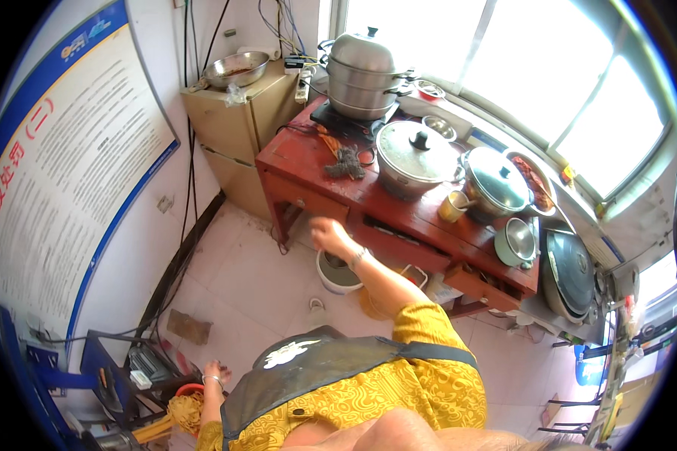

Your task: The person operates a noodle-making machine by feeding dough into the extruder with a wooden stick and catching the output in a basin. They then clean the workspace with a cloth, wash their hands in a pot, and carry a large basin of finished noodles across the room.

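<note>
My right hand (331,234), with a bracelet at the wrist, reaches out over the floor in front of the red table (308,184). Below it stands a white bucket (337,284) that is grey inside. The fingers of this hand look curled but are smeared, and nothing shows in them. Low at the left, my left hand (217,373) hangs with its fingers loosely apart and nothing visible in it. Close by are a pale yellow stringy bundle (186,412) and the rim of a red container (189,389). My body hides part of both.
On the table stand a steamer pot (361,75), a wide lidded pot (417,154), a glass-lidded pot (498,180), a yellow cup (453,205) and a grey rag (346,163). A cabinet (233,120) bears a metal bowl (237,69). A brown slab (189,328) lies on the floor.
</note>
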Action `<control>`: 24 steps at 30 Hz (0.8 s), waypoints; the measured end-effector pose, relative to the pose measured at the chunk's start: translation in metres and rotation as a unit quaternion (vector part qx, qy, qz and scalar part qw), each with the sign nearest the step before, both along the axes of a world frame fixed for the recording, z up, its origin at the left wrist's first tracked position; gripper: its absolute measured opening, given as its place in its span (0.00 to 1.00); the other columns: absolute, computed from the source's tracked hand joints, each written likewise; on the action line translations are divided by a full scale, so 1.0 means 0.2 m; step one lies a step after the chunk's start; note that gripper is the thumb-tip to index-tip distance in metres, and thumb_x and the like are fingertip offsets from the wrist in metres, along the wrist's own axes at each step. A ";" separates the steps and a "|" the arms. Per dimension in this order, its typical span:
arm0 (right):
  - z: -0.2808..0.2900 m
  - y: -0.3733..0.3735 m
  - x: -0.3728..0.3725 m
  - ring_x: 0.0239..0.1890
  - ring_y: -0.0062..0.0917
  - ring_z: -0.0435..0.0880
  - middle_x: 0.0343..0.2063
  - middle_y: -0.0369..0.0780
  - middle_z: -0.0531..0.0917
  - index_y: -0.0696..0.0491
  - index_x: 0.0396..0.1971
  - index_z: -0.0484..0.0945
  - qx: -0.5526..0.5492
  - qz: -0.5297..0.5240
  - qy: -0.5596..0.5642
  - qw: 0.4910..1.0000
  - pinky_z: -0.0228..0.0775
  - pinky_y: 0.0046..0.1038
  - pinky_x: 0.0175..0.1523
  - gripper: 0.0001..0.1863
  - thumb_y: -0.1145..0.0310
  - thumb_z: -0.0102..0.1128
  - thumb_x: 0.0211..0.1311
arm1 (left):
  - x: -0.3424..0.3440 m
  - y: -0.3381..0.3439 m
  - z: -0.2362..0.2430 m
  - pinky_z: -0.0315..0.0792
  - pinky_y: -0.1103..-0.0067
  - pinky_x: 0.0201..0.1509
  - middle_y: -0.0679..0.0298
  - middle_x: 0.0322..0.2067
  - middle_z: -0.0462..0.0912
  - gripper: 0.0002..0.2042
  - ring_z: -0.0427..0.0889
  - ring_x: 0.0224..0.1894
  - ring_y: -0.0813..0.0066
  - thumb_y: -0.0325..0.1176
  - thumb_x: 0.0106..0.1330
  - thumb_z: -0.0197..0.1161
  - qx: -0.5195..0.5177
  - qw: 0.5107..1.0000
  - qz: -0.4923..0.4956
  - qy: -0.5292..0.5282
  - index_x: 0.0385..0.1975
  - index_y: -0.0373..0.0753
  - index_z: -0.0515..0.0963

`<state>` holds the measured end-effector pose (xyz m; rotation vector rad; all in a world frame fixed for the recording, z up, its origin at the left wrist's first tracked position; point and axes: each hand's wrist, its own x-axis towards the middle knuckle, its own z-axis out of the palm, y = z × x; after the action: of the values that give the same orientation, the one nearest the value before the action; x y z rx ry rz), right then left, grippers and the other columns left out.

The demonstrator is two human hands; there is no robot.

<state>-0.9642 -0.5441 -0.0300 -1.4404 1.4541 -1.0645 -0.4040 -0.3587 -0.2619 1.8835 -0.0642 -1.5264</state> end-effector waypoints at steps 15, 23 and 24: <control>0.22 -1.34 -0.81 0.30 0.39 0.84 0.39 0.51 0.81 0.48 0.69 0.26 0.207 -0.400 0.030 0.892 0.82 0.36 0.26 0.50 0.76 0.51 0.54 | -0.04 -0.76 0.18 0.74 0.61 0.27 0.53 0.33 0.79 0.14 0.81 0.29 0.56 0.41 0.67 0.49 0.112 0.879 -0.436 -0.155 0.45 0.39 0.69; 0.21 -1.45 -0.85 0.23 0.35 0.84 0.30 0.50 0.83 0.59 0.69 0.34 0.212 -0.382 0.178 0.882 0.80 0.35 0.22 0.46 0.75 0.50 0.54 | -0.10 -1.64 -0.09 0.75 0.62 0.27 0.53 0.35 0.80 0.15 0.82 0.28 0.56 0.38 0.68 0.47 0.118 0.876 -0.459 -0.090 0.49 0.37 0.67; 0.24 -1.43 -0.82 0.23 0.35 0.84 0.30 0.51 0.83 0.59 0.69 0.35 0.190 -0.385 0.199 0.881 0.80 0.35 0.22 0.45 0.75 0.50 0.54 | -0.11 -1.73 -0.11 0.75 0.62 0.27 0.53 0.35 0.80 0.15 0.82 0.28 0.56 0.38 0.68 0.47 0.125 0.869 -0.470 -0.088 0.50 0.37 0.67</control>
<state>-1.1275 -0.8304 0.0170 -0.8090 2.4988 -0.8567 -0.4253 -0.7040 -0.2847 2.3499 -1.0515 -2.0200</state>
